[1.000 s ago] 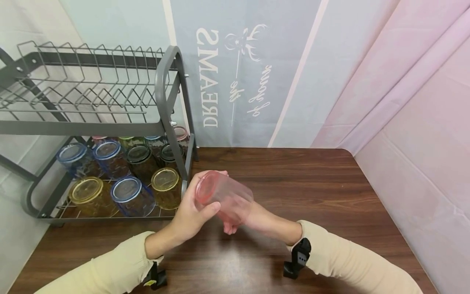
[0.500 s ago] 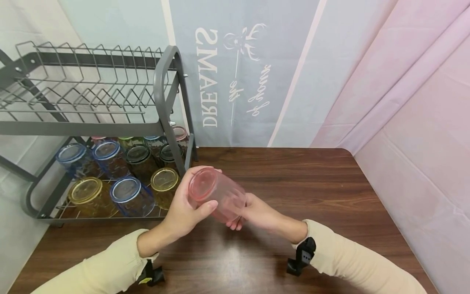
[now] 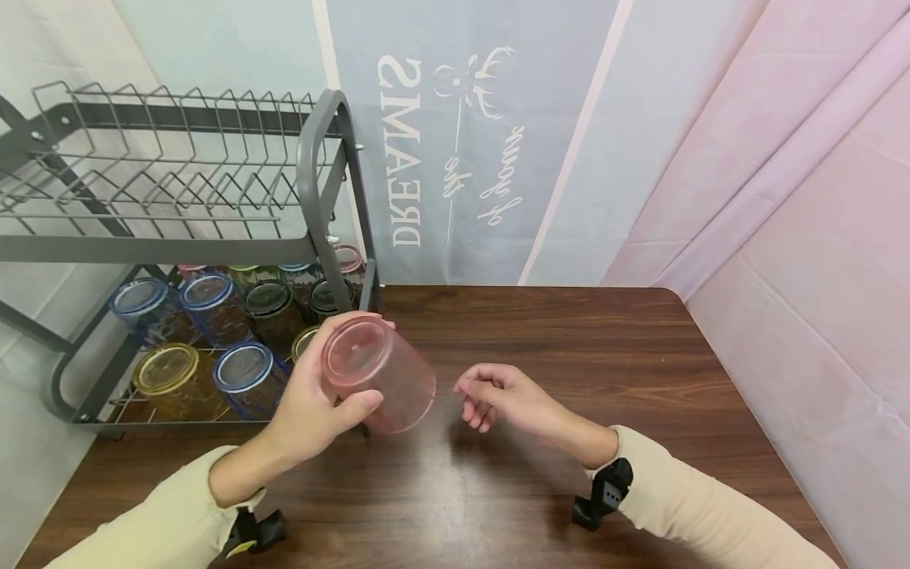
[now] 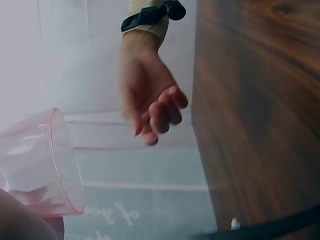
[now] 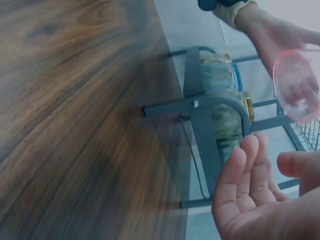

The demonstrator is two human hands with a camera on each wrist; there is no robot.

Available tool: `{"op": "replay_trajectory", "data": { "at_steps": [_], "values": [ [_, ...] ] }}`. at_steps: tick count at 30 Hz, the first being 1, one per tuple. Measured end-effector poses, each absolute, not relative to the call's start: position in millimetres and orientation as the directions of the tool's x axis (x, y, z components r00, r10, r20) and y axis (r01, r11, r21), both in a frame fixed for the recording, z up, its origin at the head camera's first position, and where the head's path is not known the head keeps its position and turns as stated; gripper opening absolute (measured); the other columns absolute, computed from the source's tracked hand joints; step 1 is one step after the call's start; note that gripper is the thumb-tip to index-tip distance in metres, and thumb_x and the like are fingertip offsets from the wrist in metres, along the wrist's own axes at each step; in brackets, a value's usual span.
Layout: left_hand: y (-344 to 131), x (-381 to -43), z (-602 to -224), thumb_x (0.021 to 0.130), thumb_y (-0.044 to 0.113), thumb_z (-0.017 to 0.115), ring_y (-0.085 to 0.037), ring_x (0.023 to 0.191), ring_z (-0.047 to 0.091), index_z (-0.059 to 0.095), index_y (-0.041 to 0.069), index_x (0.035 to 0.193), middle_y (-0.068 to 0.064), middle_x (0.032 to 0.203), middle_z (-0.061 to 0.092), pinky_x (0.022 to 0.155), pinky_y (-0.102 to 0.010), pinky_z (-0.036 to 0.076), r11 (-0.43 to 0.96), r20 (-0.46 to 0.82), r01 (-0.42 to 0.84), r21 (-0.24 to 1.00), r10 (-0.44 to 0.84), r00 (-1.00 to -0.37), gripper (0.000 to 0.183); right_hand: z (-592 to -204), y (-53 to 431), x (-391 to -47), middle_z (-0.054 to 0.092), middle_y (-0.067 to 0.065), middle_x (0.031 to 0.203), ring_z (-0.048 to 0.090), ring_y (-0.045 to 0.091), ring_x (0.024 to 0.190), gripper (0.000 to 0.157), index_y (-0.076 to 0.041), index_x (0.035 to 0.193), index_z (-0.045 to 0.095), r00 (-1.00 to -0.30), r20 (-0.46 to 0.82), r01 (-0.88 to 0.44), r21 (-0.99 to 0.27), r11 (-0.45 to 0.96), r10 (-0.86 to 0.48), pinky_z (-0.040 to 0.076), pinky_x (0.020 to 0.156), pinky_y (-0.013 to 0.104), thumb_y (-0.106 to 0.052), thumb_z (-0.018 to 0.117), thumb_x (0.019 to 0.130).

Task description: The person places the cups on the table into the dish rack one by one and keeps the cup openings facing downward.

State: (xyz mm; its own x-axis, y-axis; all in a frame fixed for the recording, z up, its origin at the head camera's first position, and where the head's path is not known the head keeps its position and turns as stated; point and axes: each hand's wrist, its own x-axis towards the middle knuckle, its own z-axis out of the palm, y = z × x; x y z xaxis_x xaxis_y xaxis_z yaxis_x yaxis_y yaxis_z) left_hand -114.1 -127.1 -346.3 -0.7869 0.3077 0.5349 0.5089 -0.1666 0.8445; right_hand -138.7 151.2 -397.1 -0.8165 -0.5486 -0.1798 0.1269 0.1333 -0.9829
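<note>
My left hand (image 3: 302, 407) grips a clear pink plastic-looking cup (image 3: 398, 375) around its side, with the thumb across the near face. The cup tilts, its base up and to the left, its open mouth down and to the right. In the left wrist view the mouth of the pink cup (image 4: 65, 165) shows at the left edge. Apart from the cup, to its right, my right hand (image 3: 515, 405) hovers over the table with loosely bent fingers and nothing in them. The right wrist view shows that hand (image 5: 257, 200) palm up. Fingers behind the cup are partly hidden.
A grey two-tier dish rack (image 3: 156, 249) stands at the left. Its lower tier bears several upside-down glasses, among them a yellow one (image 3: 167, 370) and a blue one (image 3: 245, 371). The brown wooden table (image 3: 569, 348) extends to the right, with printed curtains (image 3: 554, 158) behind.
The right hand has let go of the pink cup and drawn back to the right. The left hand has carried the cup leftward, toward the rack, partly covering the right-hand yellow glass.
</note>
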Motion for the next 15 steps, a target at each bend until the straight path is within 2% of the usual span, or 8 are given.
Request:
{"op": "replay_trajectory", "data": {
  "at_steps": [9,12,15],
  "values": [
    [-163,-106,-334,0.078,-0.005,0.075,-0.023,0.117,0.061,0.048,-0.01,0.137,-0.02,0.13,0.063,0.098,-0.028,0.052,-0.154,0.574,0.553,0.819,0.271,-0.773,0.065,-400,160,-140,0.067,0.009,0.086,0.064,0.014,0.072,0.027,0.007,0.114,0.063,-0.848,-0.162,0.098,-0.984,0.151,-0.504,0.056,0.064,0.026,-0.017,0.055,0.105],
    [-179,-102,-329,0.076,-0.008,0.075,-0.025,0.116,0.062,0.048,-0.014,0.135,-0.022,0.129,0.063,0.098,-0.028,0.052,-0.174,0.613,0.588,0.79,0.233,-0.755,0.066,-402,157,-141,0.068,0.013,0.089,0.065,0.015,0.073,0.026,0.007,0.113,0.064,-0.85,-0.132,0.054,-0.985,0.165,-0.51,0.058,0.065,0.028,-0.016,0.056,0.105],
    [-196,-99,-325,0.074,-0.009,0.076,-0.025,0.114,0.063,0.049,-0.015,0.135,-0.022,0.128,0.064,0.096,-0.025,0.053,-0.156,0.628,0.608,0.778,0.176,-0.758,0.067,-405,150,-140,0.069,0.017,0.093,0.068,0.023,0.076,0.024,0.006,0.113,0.066,-0.849,-0.075,-0.03,-0.982,0.188,-0.524,0.059,0.066,0.031,-0.015,0.057,0.105]
  ]
}}
